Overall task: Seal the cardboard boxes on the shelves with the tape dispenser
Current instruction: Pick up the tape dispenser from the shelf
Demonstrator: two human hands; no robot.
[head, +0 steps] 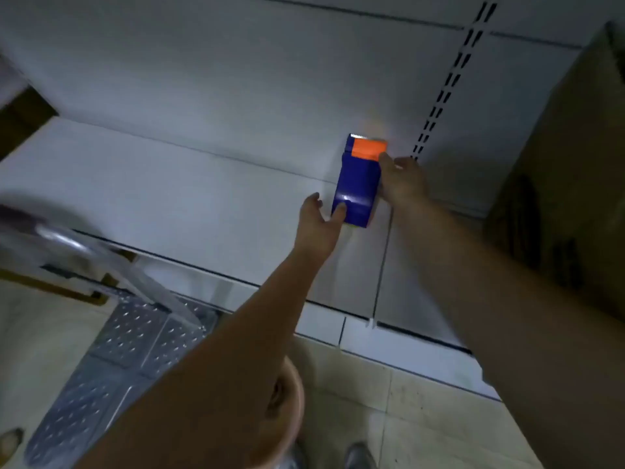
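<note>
Dispenser: blue-and-orange tape dispenser [359, 182] lies on white shelf [169, 184], between both hands
Left hand [319, 225]: fingers touching its near end, relaxed
Right hand [402, 182]: gripping its right side
Surroundings: cardboard box [568, 170] at right, metal stepladder [128, 333] below left

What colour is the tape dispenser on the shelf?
The tape dispenser is dark blue with an orange far end, seen in the head view.

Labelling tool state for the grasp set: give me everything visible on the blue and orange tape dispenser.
The blue plastic tape dispenser with an orange end block lies flat on the white metal shelf, long axis pointing toward the shelf's back panel. A toothed metal cutter edge shows at the far, orange end. The glossy blue body catches a highlight. The left hand touches its near end; the right hand holds its right side, thumb on the orange part.
</note>
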